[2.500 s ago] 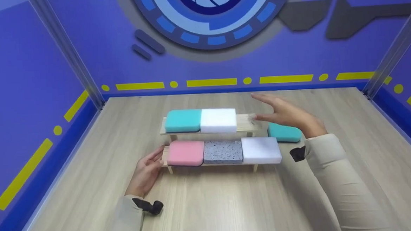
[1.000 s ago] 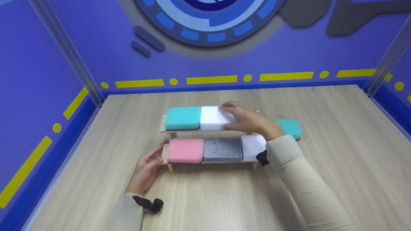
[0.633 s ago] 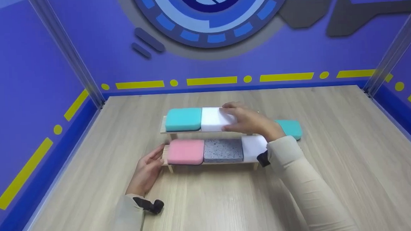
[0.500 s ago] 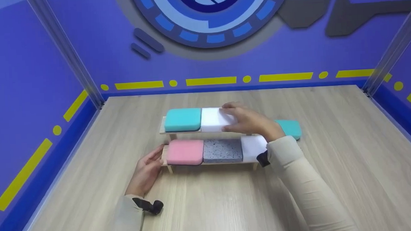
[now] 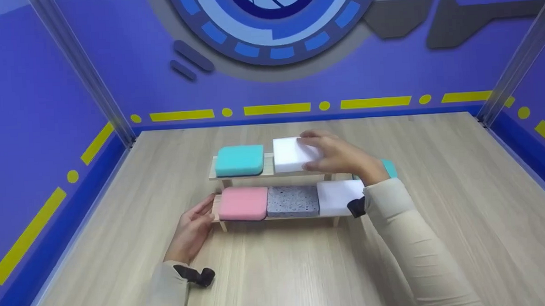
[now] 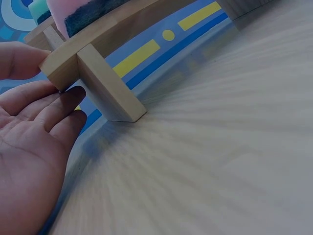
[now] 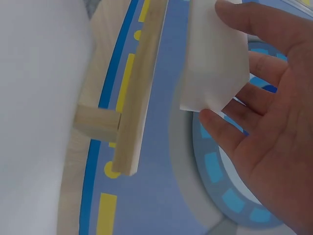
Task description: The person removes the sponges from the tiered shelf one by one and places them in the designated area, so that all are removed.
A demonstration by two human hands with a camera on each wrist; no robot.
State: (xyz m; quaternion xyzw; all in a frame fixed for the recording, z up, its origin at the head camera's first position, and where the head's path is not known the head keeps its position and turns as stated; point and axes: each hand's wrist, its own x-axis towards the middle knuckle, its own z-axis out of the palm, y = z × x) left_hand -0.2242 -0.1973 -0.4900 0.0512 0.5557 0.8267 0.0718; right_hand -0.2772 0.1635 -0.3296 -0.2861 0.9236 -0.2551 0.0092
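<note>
My right hand [image 5: 345, 157] pinches a white sponge block [image 5: 287, 154] between thumb and fingers. In the right wrist view a gap separates this block [image 7: 212, 58] from the wooden board [image 7: 134, 107]. A teal sponge [image 5: 239, 160] lies on the left of the raised back shelf [image 5: 268, 165]. On the lower front shelf [image 5: 215, 208] sit a pink sponge [image 5: 243, 203], a grey speckled block [image 5: 292, 201] and a second white block [image 5: 338, 197]. My left hand [image 5: 190, 234] grips that shelf's left end, thumb above and fingers beneath, as the left wrist view shows.
Another teal sponge [image 5: 389, 168] lies on the wooden table [image 5: 279, 274] at the right, partly hidden by my right wrist. Blue panels [image 5: 110, 87] wall the table at the back and sides.
The right hand came in from the right and took hold of the white block on the back shelf. It has lifted it slightly rightward, apart from the teal sponge. The left hand stays put.
</note>
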